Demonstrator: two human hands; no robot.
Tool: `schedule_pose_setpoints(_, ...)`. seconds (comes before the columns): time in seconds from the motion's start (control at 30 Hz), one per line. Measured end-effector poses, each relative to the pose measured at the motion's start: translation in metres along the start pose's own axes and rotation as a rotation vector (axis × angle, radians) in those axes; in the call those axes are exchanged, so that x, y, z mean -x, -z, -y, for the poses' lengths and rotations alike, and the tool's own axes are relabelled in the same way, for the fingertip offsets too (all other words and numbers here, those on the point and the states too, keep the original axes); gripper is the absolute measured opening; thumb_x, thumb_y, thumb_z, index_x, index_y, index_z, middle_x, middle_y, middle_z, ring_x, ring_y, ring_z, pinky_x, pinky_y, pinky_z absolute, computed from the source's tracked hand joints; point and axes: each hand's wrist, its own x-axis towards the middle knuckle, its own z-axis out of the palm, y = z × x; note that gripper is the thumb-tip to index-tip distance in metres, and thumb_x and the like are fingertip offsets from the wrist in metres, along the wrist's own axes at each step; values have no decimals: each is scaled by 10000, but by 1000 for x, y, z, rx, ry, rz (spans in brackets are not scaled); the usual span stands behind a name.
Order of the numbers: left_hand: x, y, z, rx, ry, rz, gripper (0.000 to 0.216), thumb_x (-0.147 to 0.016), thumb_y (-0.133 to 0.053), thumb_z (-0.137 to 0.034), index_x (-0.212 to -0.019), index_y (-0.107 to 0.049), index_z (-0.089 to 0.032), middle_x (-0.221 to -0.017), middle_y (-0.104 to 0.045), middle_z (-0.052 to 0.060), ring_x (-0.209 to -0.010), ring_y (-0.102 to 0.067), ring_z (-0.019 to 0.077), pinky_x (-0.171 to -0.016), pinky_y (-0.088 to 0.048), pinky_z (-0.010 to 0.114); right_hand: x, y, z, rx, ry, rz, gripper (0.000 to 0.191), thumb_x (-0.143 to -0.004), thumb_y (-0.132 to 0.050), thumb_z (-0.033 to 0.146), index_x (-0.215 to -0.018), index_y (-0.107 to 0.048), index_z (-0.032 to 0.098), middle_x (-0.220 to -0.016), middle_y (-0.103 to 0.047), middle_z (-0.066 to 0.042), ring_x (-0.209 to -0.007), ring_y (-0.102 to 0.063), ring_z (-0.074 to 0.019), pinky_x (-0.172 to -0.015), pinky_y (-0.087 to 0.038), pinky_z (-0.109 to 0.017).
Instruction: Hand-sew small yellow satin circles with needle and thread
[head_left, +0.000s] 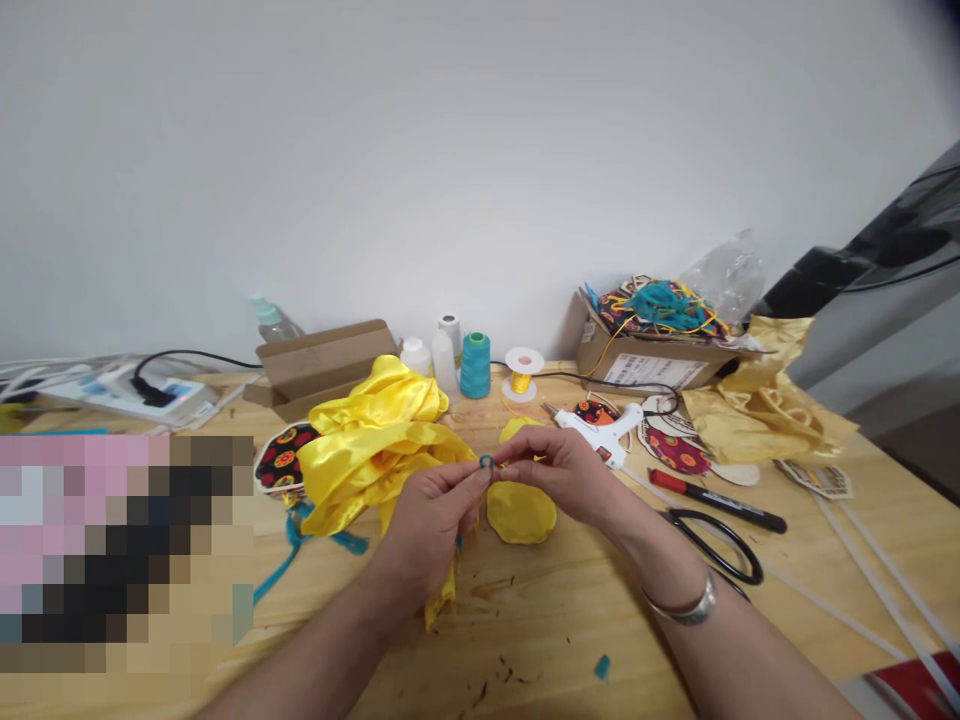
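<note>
My left hand (439, 515) is closed in a pinch on a teal cord (487, 461), which curls up in a small loop above the fingertips. My right hand (559, 470), a silver bangle at its wrist, pinches at the other side of that loop; the fingertips hide the cord's end. Behind and left of my left hand, shiny yellow satin fabric (382, 445) lies bunched, with a strip hanging below the hand. Under my right hand is a round yellow fabric piece (523, 515) on the wooden table (547, 630).
A white glue gun (604, 435), a red-and-black marker (716, 500) and black-handled scissors (716, 545) lie to the right. Behind stand a teal thread cone (475, 366), a yellow cord spool (523, 376), an open cardboard box (326, 365) and a filled carton (645, 365).
</note>
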Motion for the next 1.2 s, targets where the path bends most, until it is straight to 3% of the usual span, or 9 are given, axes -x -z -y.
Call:
schedule_pose_setpoints(0.43, 1, 0, 1, -47, -11, 25, 258, -732, -670, -361, -615, -667, -132, -430, -330, -76, -425, -216, 40, -418, -130, 209, 0, 4, 6, -45, -72, 33, 117, -661, -724, 253, -685, -666, 155, -670, -623, 12, -638, -534, -103, -619, -411, -238)
schedule_pose_setpoints(0.7, 0, -1, 5, -30, 2, 48, 239, -739, -664, -363, -695, -711, -133, -437, -320, -75, -429, -204, 41, -415, -125, 200, 1, 2, 11, -4, -131, -11, 131, -650, -699, 263, -630, -642, 147, -651, -642, -8, -635, -551, -122, -623, -415, -253)
schedule_pose_setpoints(0.83, 1, -4, -2, -25, -13, -38, 234, -717, -686, -361, -700, -709, -128, -441, -331, -75, -432, -224, 39, -408, -147, 185, 1, 1, 12, 81, -124, -82, 136, -679, -656, 264, -616, -618, 150, -581, -585, 20, -557, -479, -98, -541, -363, -229)
schedule_pose_setpoints(0.93, 2, -4, -9, -17, -71, -180, 228, -717, -687, -357, -776, -714, -138, -460, -355, -73, -444, -266, 45, -405, -183, 172, -1, 3, 9, 176, -48, -229, 126, -701, -626, 246, -615, -607, 157, -564, -545, 29, -544, -443, -95, -523, -346, -225)
schedule_pose_setpoints(1.0, 4, -3, -11, -2, -120, -195, 239, -746, -661, -369, -793, -713, -141, -459, -357, -71, -444, -278, 45, -403, -187, 167, -2, 3, 6, 221, 45, -344, 116, -709, -620, 227, -613, -601, 164, -580, -546, 23, -558, -456, -103, -533, -362, -230)
schedule_pose_setpoints(1.2, 7, -8, -7, 3, 41, 56, 271, -754, -650, -373, -720, -722, -114, -453, -446, -42, -396, -226, 29, -383, -161, 181, 3, -5, 0, 389, 356, -495, 99, -780, -597, 167, -684, -612, 184, -694, -584, -14, -661, -528, -132, -601, -424, -256)
